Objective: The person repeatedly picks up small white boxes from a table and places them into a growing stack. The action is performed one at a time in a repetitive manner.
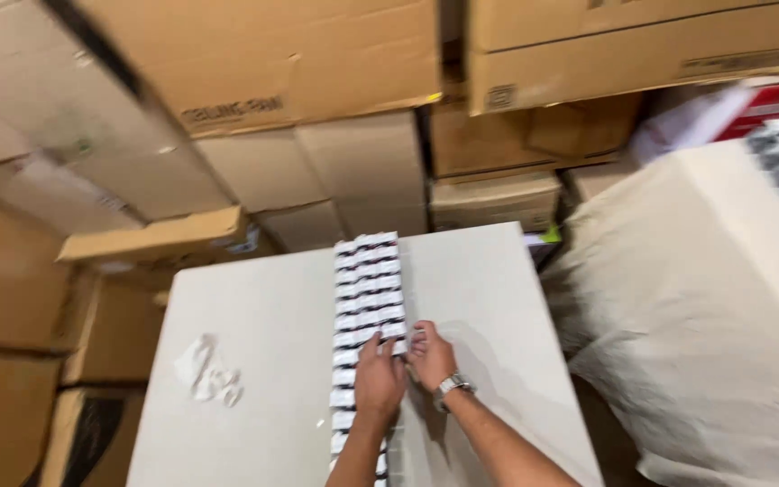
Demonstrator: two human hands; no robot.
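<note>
One white table (263,316) sits under both hands, walled in by stacked cardboard boxes (281,63). One long strip of small packets (367,289) runs ahead of and beneath the hands. Left hand (379,379) and right hand (432,359) lie flat, fingertips on it. One crumpled wrapper (209,372) lies left of them; one cloth-covered heap (696,307) stands right.

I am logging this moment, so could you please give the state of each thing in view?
Left hand: resting flat on the row of packets.
Right hand: fingertips touching the row's right edge.
Row of small packets: laid in a straight line on the white table.
Crumpled wrapper: lying loose.
Cardboard boxes: stacked, closed.
</note>
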